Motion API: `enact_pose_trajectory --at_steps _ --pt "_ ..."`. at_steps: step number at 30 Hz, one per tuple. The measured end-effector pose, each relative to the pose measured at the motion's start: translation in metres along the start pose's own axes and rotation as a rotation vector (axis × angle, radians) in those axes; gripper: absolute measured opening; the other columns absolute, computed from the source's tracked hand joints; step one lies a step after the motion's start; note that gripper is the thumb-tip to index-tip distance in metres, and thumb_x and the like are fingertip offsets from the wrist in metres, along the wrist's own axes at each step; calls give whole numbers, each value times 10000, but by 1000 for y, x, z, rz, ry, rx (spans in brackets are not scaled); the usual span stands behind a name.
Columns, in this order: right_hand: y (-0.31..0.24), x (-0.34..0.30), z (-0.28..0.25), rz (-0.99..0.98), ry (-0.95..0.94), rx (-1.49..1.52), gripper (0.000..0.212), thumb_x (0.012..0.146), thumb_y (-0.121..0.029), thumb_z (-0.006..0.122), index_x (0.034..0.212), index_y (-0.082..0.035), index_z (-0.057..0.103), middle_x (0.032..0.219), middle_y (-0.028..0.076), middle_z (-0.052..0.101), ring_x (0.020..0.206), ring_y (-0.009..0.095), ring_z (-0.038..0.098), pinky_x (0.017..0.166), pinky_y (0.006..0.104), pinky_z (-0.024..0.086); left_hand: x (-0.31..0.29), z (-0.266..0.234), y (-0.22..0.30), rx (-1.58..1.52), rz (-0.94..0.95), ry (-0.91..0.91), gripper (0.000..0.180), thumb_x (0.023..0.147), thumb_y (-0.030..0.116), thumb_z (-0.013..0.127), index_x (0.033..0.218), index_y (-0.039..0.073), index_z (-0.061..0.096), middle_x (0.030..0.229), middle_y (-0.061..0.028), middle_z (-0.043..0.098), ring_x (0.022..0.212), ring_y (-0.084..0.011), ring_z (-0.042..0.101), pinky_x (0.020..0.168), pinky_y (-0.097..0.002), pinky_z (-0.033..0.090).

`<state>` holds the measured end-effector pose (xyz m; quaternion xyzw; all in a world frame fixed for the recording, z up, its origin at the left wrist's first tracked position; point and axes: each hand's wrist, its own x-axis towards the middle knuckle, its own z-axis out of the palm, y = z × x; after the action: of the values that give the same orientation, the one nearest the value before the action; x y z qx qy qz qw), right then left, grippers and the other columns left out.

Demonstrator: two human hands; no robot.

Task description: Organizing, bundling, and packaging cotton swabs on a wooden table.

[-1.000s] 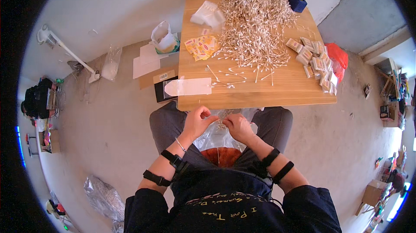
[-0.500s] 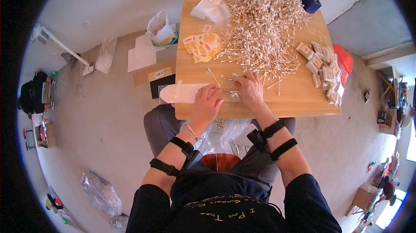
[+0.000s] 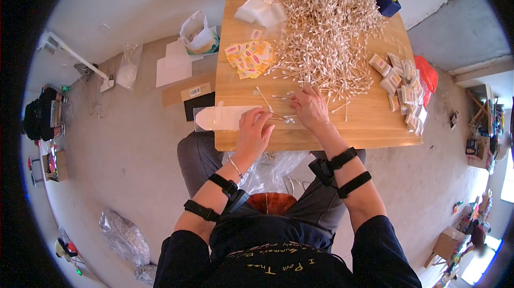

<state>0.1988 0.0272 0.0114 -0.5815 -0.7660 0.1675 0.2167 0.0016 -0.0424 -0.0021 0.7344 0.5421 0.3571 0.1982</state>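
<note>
White-tipped wooden cotton swabs point(image 3: 284, 119), lying mid-frame on tan wooden surface point(image 3: 375, 127) between left hand point(image 3: 253, 134) and right hand point(image 3: 312, 112), with fingers point(image 3: 251, 115) bending narrowly, grip unclear.

At upper centre, the tabletop point(image 3: 375, 130) is smooth wood, the swabs point(image 3: 332, 33) matt cotton-tipped — lower left, a bag point(image 3: 124, 235) of glossy, crinkled plastic.

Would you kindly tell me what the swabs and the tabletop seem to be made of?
Swabs: probably matte wooden sticks, judging by their tan colour, with white, rounded tips, likely cotton.
Tabletop: wood or wood-look laminate, smooth with a slight sheen; streaky grain shows.
</note>
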Motion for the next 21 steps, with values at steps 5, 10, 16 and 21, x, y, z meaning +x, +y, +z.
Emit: enact_pose_trajectory --at_steps 5,10,16,21 --pt "2 3 1 -15 -10 -5 176 757 -175 718 920 -115 695 953 102 610 1023 315 553 882 420 467 -3 1 -1 -6 -20 12 351 755 45 727 1091 80 630 1168 -119 531 1070 -323 515 932 -421 446" --pt "1 7 -1 7 -31 -3 184 751 -193 733 908 -107 691 955 97 610 1014 314 552 873 419 468 -3 0 -1 -47 -33 26 342 754 34 719 1080 73 624 1135 -122 542 1048 -326 522 916 -418 456" --pt "4 13 -2 7 -41 17 213 736 -196 745 914 -100 676 978 98 616 1023 316 548 872 422 469 -3 -1 -2 16 9 24 300 788 56 716 1070 62 612 1133 -133 554 1058 -338 528 917 -410 467" --pt "3 17 -5 18 -59 -31 199 758 -190 735 923 -94 678 986 99 616 1040 312 546 885 419 470 -3 0 -1 -3 0 32 305 768 41 717 1056 59 615 1121 -127 552 1056 -334 525 918 -414 460"
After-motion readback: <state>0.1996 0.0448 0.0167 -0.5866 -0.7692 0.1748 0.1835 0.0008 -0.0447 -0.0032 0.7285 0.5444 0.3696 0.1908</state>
